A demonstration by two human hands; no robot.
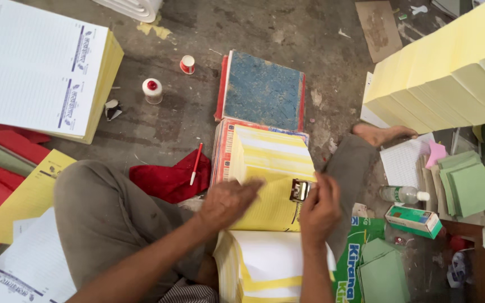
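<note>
The left hand (pixel 225 203) lay flat with open fingers on a yellow paper pad (pixel 273 185). The pad sat on the floor (pixel 186 123) between the person's knees. The right hand (pixel 319 207) had its fingers closed around a small metal stamp (pixel 300 191) on the pad.

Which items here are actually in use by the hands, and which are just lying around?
In use:
left hand pressing the yellow paper pad
right hand on the small metal numbering stamp
white and yellow sheet stack below

Lying about:
red pen
red cloth
blue board
plastic bottle
green card stacks
</note>
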